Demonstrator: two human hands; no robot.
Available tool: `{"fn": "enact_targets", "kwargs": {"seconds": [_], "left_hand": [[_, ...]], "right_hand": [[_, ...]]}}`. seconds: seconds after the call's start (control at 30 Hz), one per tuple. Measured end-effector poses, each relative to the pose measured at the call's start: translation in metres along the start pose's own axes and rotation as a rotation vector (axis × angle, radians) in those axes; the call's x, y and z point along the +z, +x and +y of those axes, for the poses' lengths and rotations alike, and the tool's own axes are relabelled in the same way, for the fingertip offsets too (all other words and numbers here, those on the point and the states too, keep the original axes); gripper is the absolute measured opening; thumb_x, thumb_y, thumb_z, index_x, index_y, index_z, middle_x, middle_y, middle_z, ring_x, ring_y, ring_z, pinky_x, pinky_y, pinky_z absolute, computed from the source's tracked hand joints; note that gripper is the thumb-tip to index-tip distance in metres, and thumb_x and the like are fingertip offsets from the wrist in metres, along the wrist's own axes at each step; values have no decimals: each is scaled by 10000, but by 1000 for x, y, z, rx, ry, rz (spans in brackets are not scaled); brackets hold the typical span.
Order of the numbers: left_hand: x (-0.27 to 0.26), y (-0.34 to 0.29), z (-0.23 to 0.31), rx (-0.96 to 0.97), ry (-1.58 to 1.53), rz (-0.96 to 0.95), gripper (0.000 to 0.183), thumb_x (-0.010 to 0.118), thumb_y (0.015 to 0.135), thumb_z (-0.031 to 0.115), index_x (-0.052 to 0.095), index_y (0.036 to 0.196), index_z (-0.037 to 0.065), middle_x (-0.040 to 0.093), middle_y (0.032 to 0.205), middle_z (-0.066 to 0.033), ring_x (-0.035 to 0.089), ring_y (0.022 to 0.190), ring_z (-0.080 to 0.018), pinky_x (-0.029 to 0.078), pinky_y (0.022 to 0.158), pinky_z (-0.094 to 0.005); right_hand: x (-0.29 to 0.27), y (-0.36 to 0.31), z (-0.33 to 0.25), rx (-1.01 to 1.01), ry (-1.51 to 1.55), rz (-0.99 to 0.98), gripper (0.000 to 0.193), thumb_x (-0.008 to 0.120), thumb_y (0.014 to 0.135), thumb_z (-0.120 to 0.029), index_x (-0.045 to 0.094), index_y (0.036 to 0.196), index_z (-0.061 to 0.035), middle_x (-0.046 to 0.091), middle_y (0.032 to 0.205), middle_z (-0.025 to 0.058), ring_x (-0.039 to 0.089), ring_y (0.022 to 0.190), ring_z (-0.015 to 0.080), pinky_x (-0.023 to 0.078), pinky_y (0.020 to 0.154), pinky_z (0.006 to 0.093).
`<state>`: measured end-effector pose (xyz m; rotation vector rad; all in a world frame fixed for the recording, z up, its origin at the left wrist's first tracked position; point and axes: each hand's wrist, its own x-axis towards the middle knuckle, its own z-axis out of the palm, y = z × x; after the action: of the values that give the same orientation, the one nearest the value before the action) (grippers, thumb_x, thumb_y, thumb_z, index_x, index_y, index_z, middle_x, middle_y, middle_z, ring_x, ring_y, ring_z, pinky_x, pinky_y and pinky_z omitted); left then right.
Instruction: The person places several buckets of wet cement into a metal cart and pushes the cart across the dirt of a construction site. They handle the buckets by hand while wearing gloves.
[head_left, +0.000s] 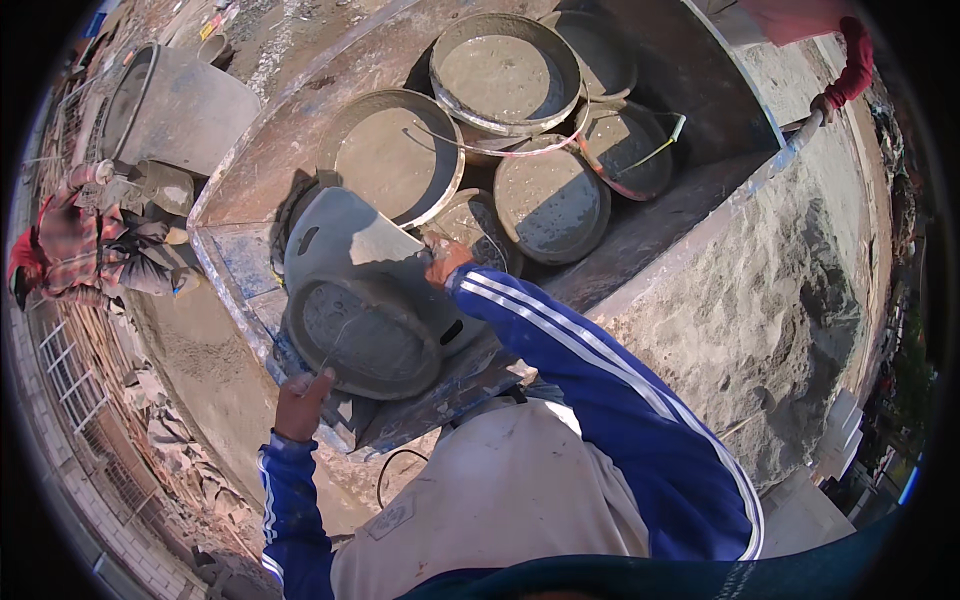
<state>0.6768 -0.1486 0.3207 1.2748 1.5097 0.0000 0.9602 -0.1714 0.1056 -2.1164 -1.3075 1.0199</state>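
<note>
A pale grey plastic piece (352, 235) with slot openings slants at the near left end of a large metal trough. Against its lower part is a dark round bucket (365, 335), its face wet and grey; whether the two are joined I cannot tell. My right hand (447, 260) is closed at the grey piece's upper right edge, fingertips partly hidden. At the dark bucket's near left rim, my left hand (303, 405) is closed, thumb up; what it holds is not clear. Just beyond my right hand stands a mortar-filled bucket (470, 222), partly covered by that hand and the piece.
Several buckets of wet mortar, among them a large one (505, 75), crowd the metal trough (690, 215). A sand heap (740, 320) lies right. Another person's hand (822, 105) is at the trough's right edge. A second person (90, 240) is at left, near a grey container (185, 110).
</note>
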Motion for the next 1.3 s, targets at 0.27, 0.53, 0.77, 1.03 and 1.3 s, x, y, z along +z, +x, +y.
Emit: {"fn": "enact_targets", "kwargs": {"seconds": [0.27, 0.53, 0.77, 1.03, 1.3], "left_hand": [[-25, -80, 117, 169, 210, 20, 343, 576, 828, 234, 479, 572, 27, 359, 514, 11, 331, 479, -97, 263, 467, -277], [19, -138, 225, 228, 375, 124, 442, 593, 832, 348, 440, 543, 51, 337, 486, 32, 326, 470, -69, 246, 459, -262], [61, -120, 265, 356, 566, 28, 402, 579, 826, 300, 492, 531, 40, 385, 460, 19, 358, 452, -67, 260, 446, -258], [139, -99, 290, 281, 434, -162, 399, 585, 816, 240, 442, 526, 7, 366, 467, -6, 308, 486, -74, 259, 441, -294], [153, -91, 301, 249, 422, -174, 396, 602, 807, 209, 419, 525, 1, 326, 468, -1, 292, 485, -79, 241, 445, -299]], "right_hand": [[-209, -6, -104, -733, 28, 311, 280, 569, 760, -174, 605, 1034, -134, 625, 856, 142, 601, 763, 338, 489, 658, 418], [-535, 6, -86, -441, -544, 284, 446, 541, 839, -460, 572, 1153, -145, 636, 961, 165, 609, 901, 329, 489, 780, 409], [-606, 53, -24, -573, -557, 729, 527, 522, 836, -508, 552, 1166, -98, 606, 1040, 190, 580, 976, 345, 474, 834, 405], [-415, -41, 172, 131, -751, -429, 951, 665, 624, -594, 306, 1369, -123, 450, 1295, 168, 439, 1200, 319, 344, 969, 463], [-385, 4, 180, 38, -677, -416, 575, 644, 719, -284, 450, 1228, -97, 536, 1154, 179, 571, 1018, 319, 480, 823, 403]]}}
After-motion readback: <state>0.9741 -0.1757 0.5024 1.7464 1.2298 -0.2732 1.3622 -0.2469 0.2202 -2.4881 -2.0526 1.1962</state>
